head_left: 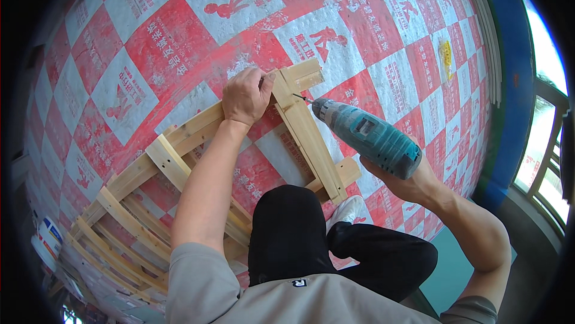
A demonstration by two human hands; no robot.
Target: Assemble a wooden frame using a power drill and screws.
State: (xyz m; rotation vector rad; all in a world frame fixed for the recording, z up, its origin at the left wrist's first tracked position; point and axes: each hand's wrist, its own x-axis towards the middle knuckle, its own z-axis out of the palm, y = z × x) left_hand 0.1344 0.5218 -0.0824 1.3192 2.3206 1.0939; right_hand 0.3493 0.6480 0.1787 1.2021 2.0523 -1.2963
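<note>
A slatted wooden frame (135, 174) of pale lumber lies on the floor, running from the lower left to the middle. My left hand (247, 97) is closed round its far rail, close to the crosspiece (308, 141) at the right end. In my right hand (400, 179) is a teal cordless drill (368, 138), tilted with its nose toward that crosspiece. A thin dark screw or bit (300, 97) spans from the chuck to the wood near the crosspiece's far end; which of the two it is, I cannot tell. Darker dots mark the crosspiece's near end.
Red and white checkered protective sheeting (162, 36) covers the floor. My bent knee (288, 228) in black trousers is beside the frame. At the far left stands a white bucket (47, 241). Long pale strips (488, 30) lie along the blue wall base (518, 84) at right. A yellow object (445, 58) rests farther off.
</note>
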